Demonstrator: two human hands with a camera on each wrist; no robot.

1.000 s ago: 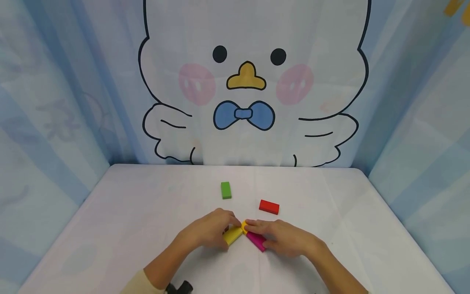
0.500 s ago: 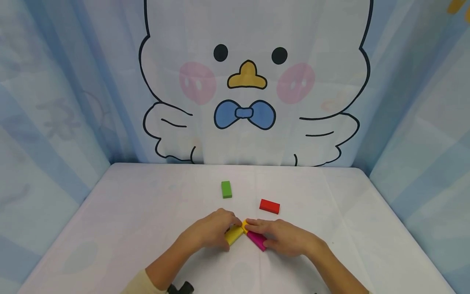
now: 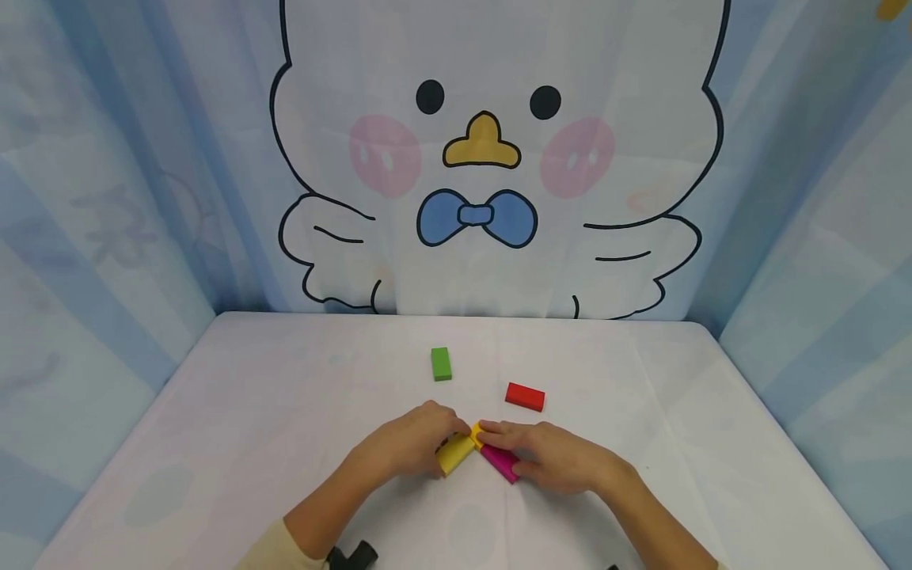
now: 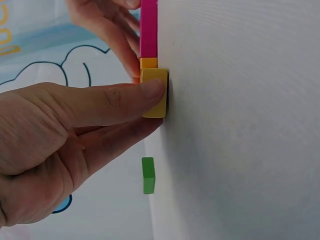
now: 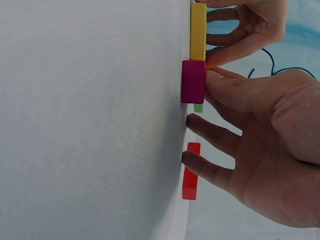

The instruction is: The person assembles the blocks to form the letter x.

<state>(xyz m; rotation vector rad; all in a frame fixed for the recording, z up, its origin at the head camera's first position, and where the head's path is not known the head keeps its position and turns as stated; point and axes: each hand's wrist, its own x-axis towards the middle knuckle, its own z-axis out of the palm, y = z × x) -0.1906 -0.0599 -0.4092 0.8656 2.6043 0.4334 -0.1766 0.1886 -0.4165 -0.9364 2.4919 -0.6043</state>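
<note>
White tabletop (image 3: 285, 372): yellow block (image 3: 456, 455) pinched between left fingers (image 4: 122, 139).

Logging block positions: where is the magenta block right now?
In the head view, the magenta block lies on the table, touched by the right hand, right of the yellow block.

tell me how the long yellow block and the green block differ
The yellow block is pinched by the left hand; the green block lies untouched. The yellow block slants, its far end to the right; the green block points almost straight back. The green block lies farther back than the yellow block. Both are oblong.
</note>
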